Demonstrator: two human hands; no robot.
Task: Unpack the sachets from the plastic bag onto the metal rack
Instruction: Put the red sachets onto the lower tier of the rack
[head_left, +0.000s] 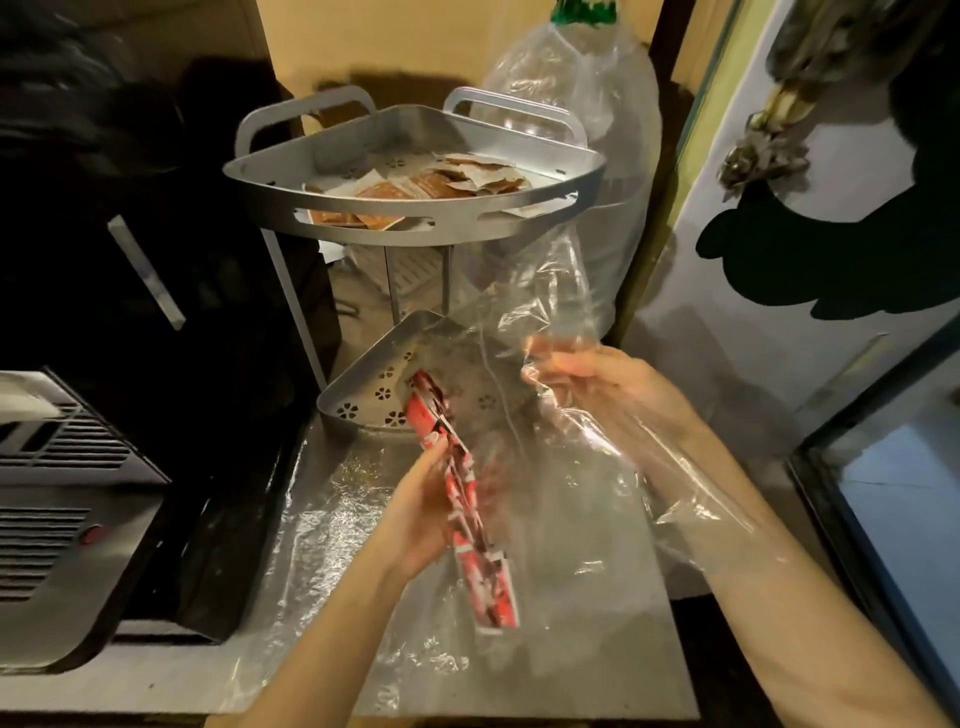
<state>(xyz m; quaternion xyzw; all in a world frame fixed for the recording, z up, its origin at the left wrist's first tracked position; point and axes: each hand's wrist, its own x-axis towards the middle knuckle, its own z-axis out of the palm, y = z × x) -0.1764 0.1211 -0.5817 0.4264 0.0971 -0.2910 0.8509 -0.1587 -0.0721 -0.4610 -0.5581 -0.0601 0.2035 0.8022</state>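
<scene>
My left hand (423, 512) grips a strip of red and white sachets (462, 506) that points up toward the lower tier of the metal rack (358, 400). My right hand (597, 387) is blurred and holds the clear plastic bag (670, 467), which drapes over my right forearm. The rack's upper tier (415, 218) holds several brown and white sachets (421, 184). The lower tier is a perforated tray with the sachet strip's top end over it.
A second clear bag (587, 119) with a green top stands behind the rack on the right. Crinkled clear plastic (332, 509) covers the metal counter. A grey appliance (57, 499) sits at left, a black one (130, 249) behind it. A glass-door case (893, 499) is at right.
</scene>
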